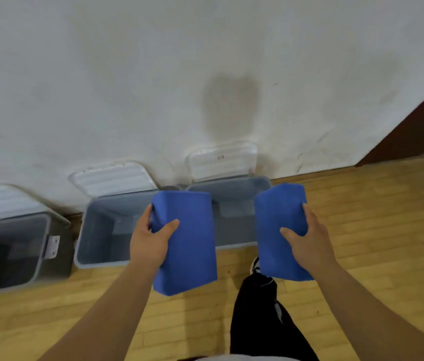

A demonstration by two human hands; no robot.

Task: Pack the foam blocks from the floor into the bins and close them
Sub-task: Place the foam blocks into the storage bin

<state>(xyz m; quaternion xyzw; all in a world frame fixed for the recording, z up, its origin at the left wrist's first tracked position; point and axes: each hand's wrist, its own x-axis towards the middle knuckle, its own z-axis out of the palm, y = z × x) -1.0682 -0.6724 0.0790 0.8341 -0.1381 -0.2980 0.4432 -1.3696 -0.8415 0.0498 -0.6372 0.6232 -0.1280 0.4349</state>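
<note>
While left hand [151, 243] clasps left block [190, 256], right hand [307, 243] clasps right block [278, 212].

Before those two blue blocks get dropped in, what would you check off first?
1. Grip of the left hand on the left block: ok.
2. Grip of the right hand on the right block: ok.
3. The middle bin is open, with the middle lid leaning back at the wall: ok.
4. The right bin is open, with the right lid back too: ok.
5. Room inside both bins: the visible parts look empty, ok.
6. Blocks lined up over the openings: cannot tell from one view.
</note>
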